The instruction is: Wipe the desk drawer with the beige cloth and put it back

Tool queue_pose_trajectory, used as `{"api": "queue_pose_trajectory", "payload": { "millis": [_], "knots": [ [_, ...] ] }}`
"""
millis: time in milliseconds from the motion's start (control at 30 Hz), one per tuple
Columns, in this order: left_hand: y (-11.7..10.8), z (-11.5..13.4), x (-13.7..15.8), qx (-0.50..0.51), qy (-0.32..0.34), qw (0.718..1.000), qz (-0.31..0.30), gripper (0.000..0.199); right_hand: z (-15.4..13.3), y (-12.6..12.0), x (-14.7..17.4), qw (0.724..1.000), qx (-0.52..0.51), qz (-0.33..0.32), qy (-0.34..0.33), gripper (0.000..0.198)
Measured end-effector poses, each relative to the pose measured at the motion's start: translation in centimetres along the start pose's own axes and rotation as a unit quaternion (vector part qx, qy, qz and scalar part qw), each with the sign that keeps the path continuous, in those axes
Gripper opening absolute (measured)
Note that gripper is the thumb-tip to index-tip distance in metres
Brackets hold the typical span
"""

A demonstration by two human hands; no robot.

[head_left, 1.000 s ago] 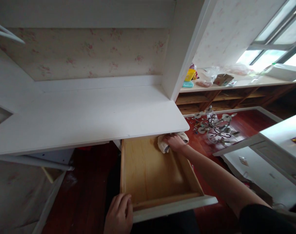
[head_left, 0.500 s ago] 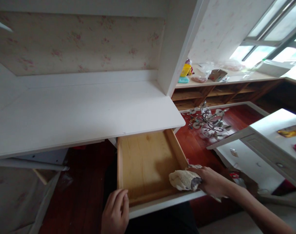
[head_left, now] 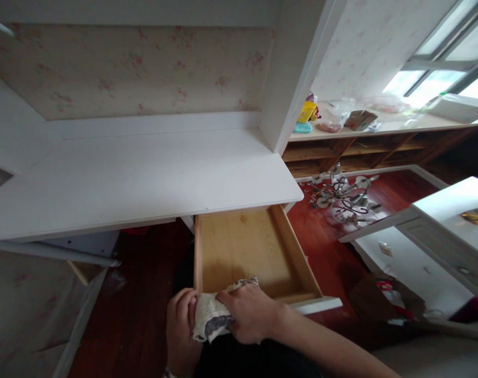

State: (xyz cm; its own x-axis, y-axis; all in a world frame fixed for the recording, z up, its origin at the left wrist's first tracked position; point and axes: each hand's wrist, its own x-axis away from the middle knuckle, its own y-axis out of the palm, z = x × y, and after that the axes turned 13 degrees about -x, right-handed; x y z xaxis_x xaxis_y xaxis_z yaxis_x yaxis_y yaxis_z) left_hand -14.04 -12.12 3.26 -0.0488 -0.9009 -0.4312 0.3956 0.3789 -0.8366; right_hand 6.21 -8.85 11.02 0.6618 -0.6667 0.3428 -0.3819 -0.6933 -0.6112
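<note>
White counter [head_left: 144,178], pine drawer [head_left: 246,252] being held open.
Cloth [head_left: 213,315] being gripped by right hand [head_left: 248,312]; left hand [head_left: 181,328] being curled against drawer front.

i see two bare hands and forearms, no gloves, no rings. the left hand [head_left: 183,328] has something pale at the wrist, cut off by the frame edge. the right hand [head_left: 248,315] leads into a bare, sleeveless forearm.

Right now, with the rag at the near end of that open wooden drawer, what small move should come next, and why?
Probably drag the crumpled beige rag rightward along the pale wooden drawer's white front edge: the right hand presses it at the left corner beside the left hand.
</note>
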Motion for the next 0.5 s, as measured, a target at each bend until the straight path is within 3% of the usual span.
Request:
{"api": "queue_pose_trajectory", "payload": {
  "millis": [100,267,367,500],
  "knots": [
    [0.1,0.2,-0.2,0.001,0.012,1.000,0.019,0.018,1.1,-0.6,2.3,0.998,0.040,0.027,0.045,0.040],
    [0.4,0.2,-0.4,0.020,0.052,0.997,0.044,0.019,5.6,-3.2,10.5,0.981,0.055,0.087,0.163,0.042],
    [0.6,-0.1,-0.3,0.027,0.051,0.997,0.042,0.019,7.8,-4.2,14.4,0.969,0.039,0.139,0.199,0.053],
    [1.0,-0.2,-0.8,0.045,0.025,0.998,0.044,0.019,7.7,-2.8,14.1,0.953,0.060,0.203,0.218,0.061]
  ]
}}
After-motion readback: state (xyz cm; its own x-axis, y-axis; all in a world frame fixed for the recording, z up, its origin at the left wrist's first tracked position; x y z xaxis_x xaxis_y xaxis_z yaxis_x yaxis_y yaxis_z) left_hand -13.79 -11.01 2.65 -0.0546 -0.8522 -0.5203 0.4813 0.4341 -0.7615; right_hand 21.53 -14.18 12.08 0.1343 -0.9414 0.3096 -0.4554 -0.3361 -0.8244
